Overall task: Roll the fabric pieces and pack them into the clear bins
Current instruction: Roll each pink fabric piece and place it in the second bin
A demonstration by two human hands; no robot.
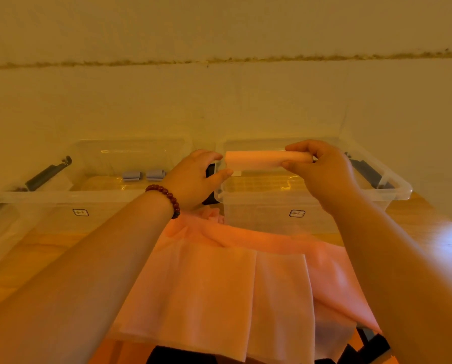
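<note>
Small pink fabric roll (261, 160), a tight cylinder lying level, is held in the air over the opening of the right clear plastic bin (272, 197), twd its far left part and not touching the bin floor. Right hand (322, 172) grips the roll's right end w/ fingers curled over the top & thumb beneath. Left hand (193, 177) pinches the left end betw forefinger & thumb, a narrow hold right at the edge. The right bin's interior looks bare of fabric as far as can be seen thru the plastic. Just beside it on the left stands the left clear plastic bin (75, 197), w/ two grey-blue fabric rolls (132, 176) side by side near its back wall. Each bin has a small label on its front & dark clip handles (46, 174) at the outer ends. Flat pink fabric sheets (219, 285) lie overlapped & partly crumpled on the wooden tabletop (35, 258) in front of the bins, betw the forearms. Dark red bead bracelet (167, 195) sits on the left wrist. Plain pale wall (219, 101) behind
</note>
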